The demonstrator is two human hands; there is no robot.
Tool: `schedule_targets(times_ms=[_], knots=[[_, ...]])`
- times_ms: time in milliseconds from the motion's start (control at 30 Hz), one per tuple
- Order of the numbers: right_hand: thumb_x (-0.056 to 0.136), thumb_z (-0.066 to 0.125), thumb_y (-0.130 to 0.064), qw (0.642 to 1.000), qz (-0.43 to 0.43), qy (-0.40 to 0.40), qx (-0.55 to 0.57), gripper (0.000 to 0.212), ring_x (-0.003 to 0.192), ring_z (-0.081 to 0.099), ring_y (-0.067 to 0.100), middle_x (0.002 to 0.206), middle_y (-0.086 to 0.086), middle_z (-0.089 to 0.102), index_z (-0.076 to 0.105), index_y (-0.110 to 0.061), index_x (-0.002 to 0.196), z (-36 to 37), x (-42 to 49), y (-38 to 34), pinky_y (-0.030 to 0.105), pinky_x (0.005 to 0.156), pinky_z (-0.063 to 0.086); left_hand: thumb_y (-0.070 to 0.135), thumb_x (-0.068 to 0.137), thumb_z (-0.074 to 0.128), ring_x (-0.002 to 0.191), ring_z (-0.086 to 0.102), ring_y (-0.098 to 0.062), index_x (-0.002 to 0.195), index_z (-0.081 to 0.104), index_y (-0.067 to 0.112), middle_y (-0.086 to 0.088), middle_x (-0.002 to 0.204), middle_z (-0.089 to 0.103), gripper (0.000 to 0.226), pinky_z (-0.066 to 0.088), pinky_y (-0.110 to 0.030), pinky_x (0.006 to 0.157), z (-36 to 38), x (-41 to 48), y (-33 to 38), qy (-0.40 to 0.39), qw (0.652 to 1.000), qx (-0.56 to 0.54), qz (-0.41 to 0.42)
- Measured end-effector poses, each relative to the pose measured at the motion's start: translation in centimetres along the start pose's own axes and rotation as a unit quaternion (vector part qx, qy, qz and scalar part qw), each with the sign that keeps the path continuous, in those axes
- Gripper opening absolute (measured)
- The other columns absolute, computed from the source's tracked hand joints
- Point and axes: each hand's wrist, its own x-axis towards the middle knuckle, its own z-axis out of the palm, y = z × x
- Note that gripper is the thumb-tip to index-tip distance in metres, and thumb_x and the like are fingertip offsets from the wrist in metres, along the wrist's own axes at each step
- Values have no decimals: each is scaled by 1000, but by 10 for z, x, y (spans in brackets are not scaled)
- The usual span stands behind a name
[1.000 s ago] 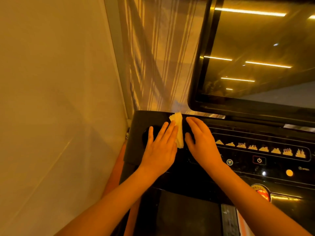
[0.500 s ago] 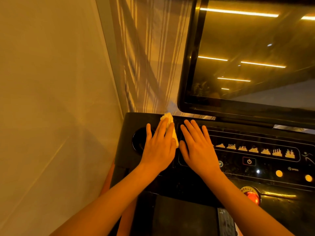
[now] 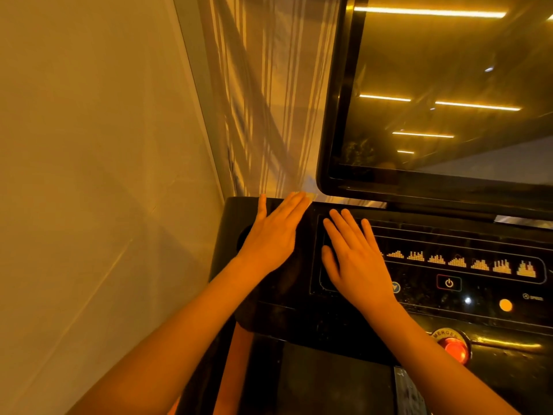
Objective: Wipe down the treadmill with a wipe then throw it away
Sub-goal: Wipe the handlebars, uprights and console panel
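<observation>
Wiping step: the left hand (image 3: 275,235), fingers straight, presses the wipe (image 3: 309,196) under its fingertips, the right hand (image 3: 356,265) lies flat and empty beside it, and the treadmill (image 3: 299,298) panel beyond likely comes next.

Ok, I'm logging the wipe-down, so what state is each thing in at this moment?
left hand: flat, fingers straight, pressing the wipe.
wipe: almost hidden under that hand, pale edge showing at the fingertips.
right hand: flat on the console panel.
console panel: program icons lit.
screen: dark, reflecting ceiling lights.
emergency stop button: glowing red, untouched.
</observation>
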Motion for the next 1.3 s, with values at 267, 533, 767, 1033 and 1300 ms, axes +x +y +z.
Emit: schedule_targets(times_ms=[267, 533, 767, 1033, 1300], knots=[[104, 37, -38, 1000, -1, 4, -2, 55, 155, 24, 25, 163, 9, 37, 46, -12, 152, 0, 1, -1, 48, 126, 15, 11, 108, 36, 152, -16, -1, 162, 0, 31, 17, 165, -11, 68, -21, -48, 120, -3, 3, -28, -68, 996, -41, 47], [104, 37, -38, 1000, 0, 2, -3, 56, 155, 23, 24, 163, 9, 36, 45, -12, 153, -1, 0, -1, 49, 126, 15, 55, 107, 10, 151, -19, -5, 158, -17, 29, 11, 164, -21, 63, -17, -52, 120, 5, -2, -28, -61, 996, 70, 5], [105, 38, -37, 1000, 0, 6, -5, 55, 155, 24, 25, 163, 10, 36, 46, -11, 153, 0, -1, -2, 50, 126, 17, 55, 107, 11, 152, -18, -9, 157, -18, 24, 6, 164, -22, 65, -18, -50, 120, 6, 2, -27, -63, 996, 71, 1], [105, 37, -38, 1000, 3, -3, -17, 56, 155, 23, 25, 164, 9, 35, 44, -12, 153, 1, 0, -3, 49, 127, 15, 55, 108, 10, 149, -17, -4, 160, -10, 28, 11, 163, -15, 62, -21, -50, 119, -4, -10, -54, -64, 996, 53, -32], [104, 35, -39, 1000, 6, -6, -16, 56, 155, 24, 26, 163, 10, 36, 45, -12, 153, -1, 0, -4, 49, 126, 16, 59, 106, 8, 155, -12, -6, 161, -11, 30, 12, 168, -14, 65, -20, -53, 120, -5, -9, -66, -78, 996, 20, -31]])
